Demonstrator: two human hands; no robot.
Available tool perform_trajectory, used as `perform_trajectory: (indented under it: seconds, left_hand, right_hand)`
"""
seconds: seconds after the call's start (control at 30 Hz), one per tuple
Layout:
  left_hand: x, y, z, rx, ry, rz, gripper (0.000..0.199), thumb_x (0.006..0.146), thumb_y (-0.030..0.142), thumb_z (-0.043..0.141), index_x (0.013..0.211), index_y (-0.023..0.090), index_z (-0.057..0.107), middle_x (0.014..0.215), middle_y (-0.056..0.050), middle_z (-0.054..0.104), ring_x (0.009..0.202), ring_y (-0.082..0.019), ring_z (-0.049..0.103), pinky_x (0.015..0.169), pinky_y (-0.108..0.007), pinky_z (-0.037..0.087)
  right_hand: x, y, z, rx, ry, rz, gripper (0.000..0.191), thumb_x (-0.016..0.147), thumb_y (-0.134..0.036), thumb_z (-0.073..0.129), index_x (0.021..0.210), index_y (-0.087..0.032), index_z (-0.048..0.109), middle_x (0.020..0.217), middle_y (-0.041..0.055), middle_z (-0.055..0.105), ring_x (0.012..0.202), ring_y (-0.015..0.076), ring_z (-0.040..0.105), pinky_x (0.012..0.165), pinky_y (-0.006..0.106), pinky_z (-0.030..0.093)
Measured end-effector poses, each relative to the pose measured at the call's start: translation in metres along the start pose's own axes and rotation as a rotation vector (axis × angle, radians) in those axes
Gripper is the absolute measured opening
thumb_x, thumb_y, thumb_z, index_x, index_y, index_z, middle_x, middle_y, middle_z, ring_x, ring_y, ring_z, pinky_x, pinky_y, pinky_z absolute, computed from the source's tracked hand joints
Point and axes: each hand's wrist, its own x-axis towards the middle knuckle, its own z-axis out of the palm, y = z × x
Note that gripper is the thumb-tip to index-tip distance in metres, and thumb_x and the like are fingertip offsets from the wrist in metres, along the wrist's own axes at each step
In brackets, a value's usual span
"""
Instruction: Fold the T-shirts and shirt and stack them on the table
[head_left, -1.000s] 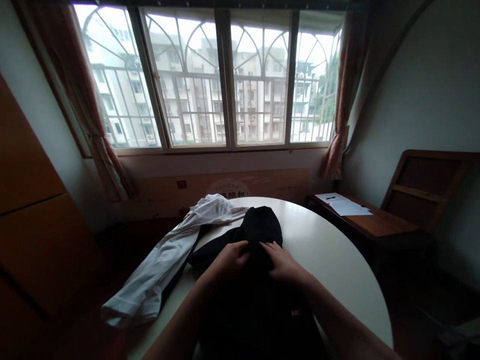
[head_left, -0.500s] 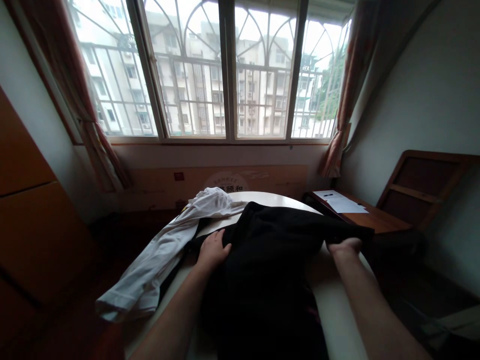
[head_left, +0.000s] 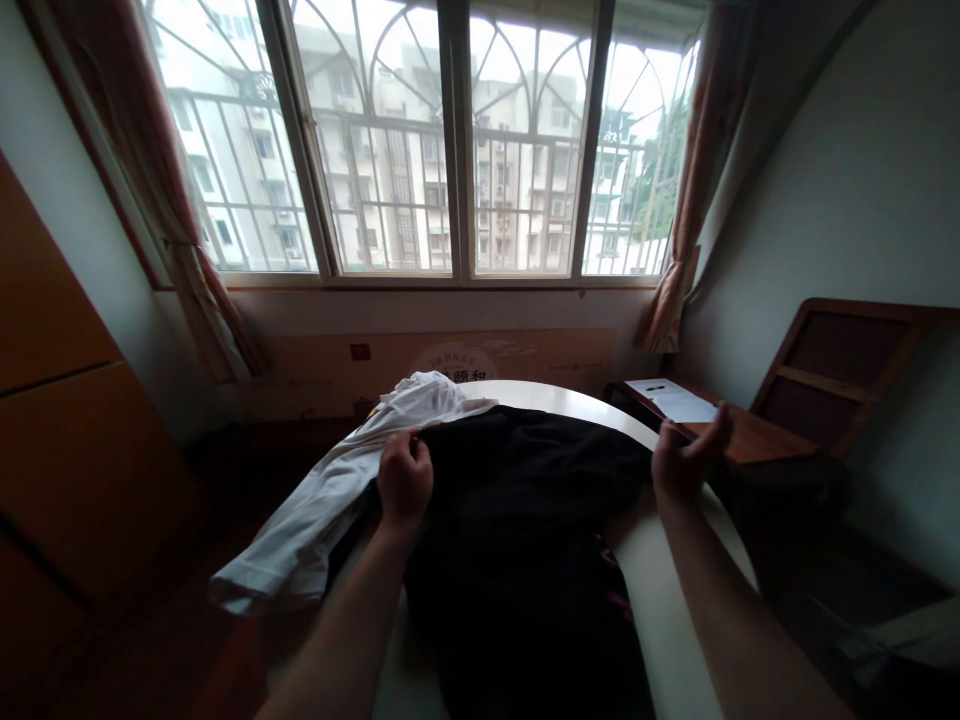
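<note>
A black shirt (head_left: 517, 520) lies spread over a round white table (head_left: 645, 560), with a small pink print along its lower right side. My left hand (head_left: 405, 480) is closed at the shirt's upper left edge, gripping the cloth. At the other side, my right hand (head_left: 682, 462) is raised beside the shirt's upper right end, its visible fingers apart. Whether it still touches the cloth there is hard to see. A white garment (head_left: 315, 520) lies left of the black one, hanging over the table's left edge.
A brown side table (head_left: 757, 445) with white paper (head_left: 675, 402) stands to the right, near a wooden chair back (head_left: 832, 365). Behind the round table a long cardboard box (head_left: 555, 355) leans below the window. Orange cabinets (head_left: 67, 450) stand at the left.
My left hand has gone from lying on the cloth to gripping its edge, slightly farther up. The shirt's right end has dropped inward from over my right hand, whose fingers now show apart.
</note>
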Motion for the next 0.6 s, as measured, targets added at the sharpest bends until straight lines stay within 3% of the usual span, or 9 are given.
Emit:
perform_trajectory:
  seconds: [0.07,0.13,0.17,0.23,0.33,0.4,0.5,0.6]
  left_hand:
    - [0.008,-0.006,-0.003,-0.019,0.127,0.036,0.023,0.087,0.025,0.047,0.103,0.018,0.063,0.102,-0.012,0.068,0.102,-0.028,0.063,0.097,-0.043,0.048]
    - [0.012,-0.008,-0.006,-0.016,0.160,0.087,0.024,0.086,0.025,0.049,0.104,0.017,0.063,0.107,-0.013,0.067,0.109,-0.030,0.060,0.102,-0.046,0.044]
    - [0.013,-0.007,-0.008,-0.018,0.137,0.110,0.023,0.085,0.024,0.050,0.102,0.017,0.064,0.106,-0.013,0.068,0.110,-0.030,0.060,0.103,-0.046,0.043]
    - [0.010,0.000,-0.011,-0.045,0.017,0.134,0.020,0.082,0.021,0.050,0.093,0.018,0.066,0.099,-0.011,0.069,0.101,-0.028,0.062,0.098,-0.042,0.046]
    - [0.001,0.015,-0.014,-0.153,-0.306,0.137,0.022,0.082,0.019,0.048,0.087,0.020,0.069,0.088,-0.005,0.069,0.079,-0.019,0.062,0.079,-0.030,0.050]
    - [-0.005,0.021,-0.014,-0.216,-0.519,0.142,0.024,0.083,0.021,0.047,0.089,0.020,0.071,0.080,-0.002,0.068,0.069,-0.016,0.059,0.068,-0.026,0.048]
    - [-0.009,0.021,-0.008,-0.225,-0.733,0.158,0.027,0.082,0.023,0.047,0.087,0.019,0.073,0.070,0.000,0.066,0.062,-0.016,0.057,0.062,-0.026,0.045]
    - [-0.011,0.015,-0.001,-0.175,-0.856,0.165,0.028,0.081,0.023,0.048,0.089,0.019,0.075,0.074,-0.001,0.069,0.067,-0.017,0.061,0.065,-0.026,0.045]
  right_hand:
    - [-0.016,-0.023,0.002,0.112,-0.328,-0.141,0.056,0.088,-0.044,0.054,0.136,-0.016,0.055,0.137,0.0163,0.058,0.128,0.0326,0.054,0.108,0.053,0.041]
    - [-0.034,-0.046,0.003,0.244,-0.780,-0.182,0.041,0.092,-0.044,0.053,0.122,-0.019,0.066,0.111,0.0112,0.072,0.101,0.0265,0.068,0.090,0.042,0.054]
    - [-0.042,-0.059,0.003,0.287,-0.987,-0.204,0.036,0.093,-0.044,0.055,0.115,-0.019,0.070,0.100,0.0085,0.074,0.088,0.0233,0.069,0.080,0.036,0.055]
    - [-0.054,-0.086,-0.002,0.318,-1.273,-0.281,0.032,0.092,-0.046,0.058,0.099,-0.019,0.074,0.082,0.0040,0.073,0.071,0.0177,0.064,0.068,0.029,0.050]
    - [-0.063,-0.134,-0.022,0.269,-1.504,-0.426,0.045,0.093,-0.051,0.056,0.066,-0.017,0.066,0.060,-0.0017,0.060,0.056,0.0111,0.050,0.057,0.024,0.036]
    - [-0.070,-0.165,-0.046,0.218,-1.677,-0.519,0.051,0.091,-0.058,0.057,0.061,-0.017,0.060,0.055,-0.0036,0.054,0.052,0.0095,0.044,0.053,0.024,0.029]
    - [-0.091,-0.187,-0.090,0.148,-1.837,-0.666,0.045,0.075,-0.063,0.072,0.091,-0.022,0.067,0.076,-0.0013,0.066,0.062,0.0140,0.054,0.055,0.025,0.029]
    - [-0.118,-0.175,-0.127,-0.012,-1.835,-0.731,0.060,0.069,-0.043,0.078,0.123,-0.026,0.060,0.099,0.0053,0.070,0.077,0.0229,0.063,0.061,0.028,0.035]
